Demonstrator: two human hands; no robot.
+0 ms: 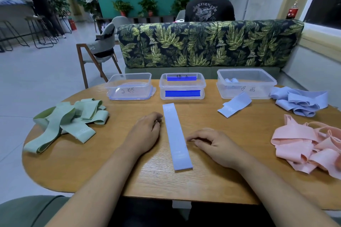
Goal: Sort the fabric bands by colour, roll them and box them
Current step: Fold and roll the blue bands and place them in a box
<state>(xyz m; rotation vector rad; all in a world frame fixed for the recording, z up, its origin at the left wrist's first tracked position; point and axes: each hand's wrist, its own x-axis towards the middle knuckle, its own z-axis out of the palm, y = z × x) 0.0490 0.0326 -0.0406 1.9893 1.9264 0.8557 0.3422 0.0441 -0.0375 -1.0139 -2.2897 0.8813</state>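
— Blue band [176, 136] lies flat on our table [92, 162], between our left hand [145, 131] and right hand [212, 145]; both rest loosely curled, gripping nothing.
— If we start the roll crooked, it could telescope and spring open in the right-hand box [262, 86].

Table [103, 167]: wood, pale brown, grain plainly visible, low satin sheen.

Centre of table: single blue band [176, 138], cloth, matt, lying smooth and flat-faced.

Left edge: green bands [70, 121], matt cloth, inner faces a yellower tone.

Right edge: pink bands [302, 145], matt cloth, softly creased.

Far right edge: blue bands [300, 101], matt cloth.

Far edge: left box [145, 86], middle box [162, 84] and right box [258, 88], all clear plastic, smooth, faintly glossy, walls slightly cloudy.

Beyond the far edge: sofa [208, 46], leaf-printed upholstery cloth, matt.
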